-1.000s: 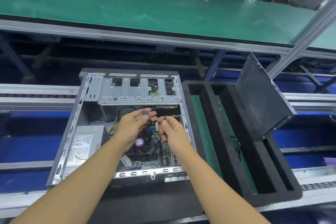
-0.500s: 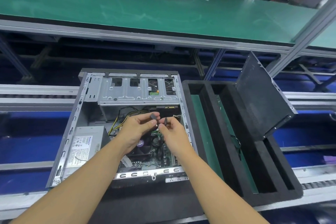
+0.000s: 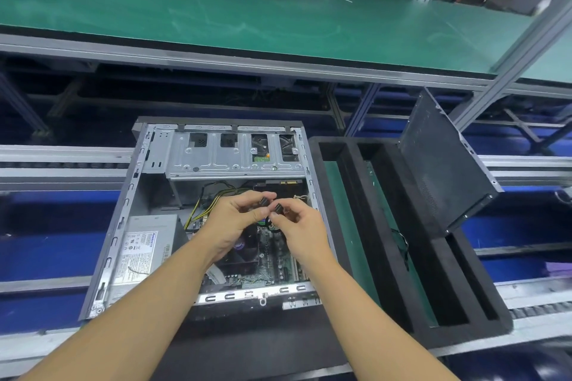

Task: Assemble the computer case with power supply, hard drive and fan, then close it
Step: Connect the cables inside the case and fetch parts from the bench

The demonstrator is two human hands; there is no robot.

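Observation:
The open computer case (image 3: pixel 130 195) lies flat in front of me, side panel off. A grey power supply (image 3: pixel 145 244) with a white label sits in its near-left corner. The silver drive cage (image 3: pixel 216 158) spans the far end. The motherboard (image 3: pixel 272 260) shows beneath my hands. My left hand (image 3: pixel 235 219) pinches a small black cable connector (image 3: pixel 263 202) above the board. My right hand (image 3: pixel 301 229) pinches a second black connector (image 3: pixel 278 209), almost touching the first. Yellow and black cables (image 3: pixel 201 207) run from the power supply.
A black foam tray (image 3: pixel 349 226) with long slots stands right of the case. The dark side panel (image 3: pixel 439 164) leans upright in it. A green-topped shelf (image 3: pixel 247 9) runs across the back. Roller conveyor rails (image 3: pixel 62 161) flank the case on both sides.
Both hands have shifted slightly toward the far end of the case, and the two black connectors have come closer together between the fingertips.

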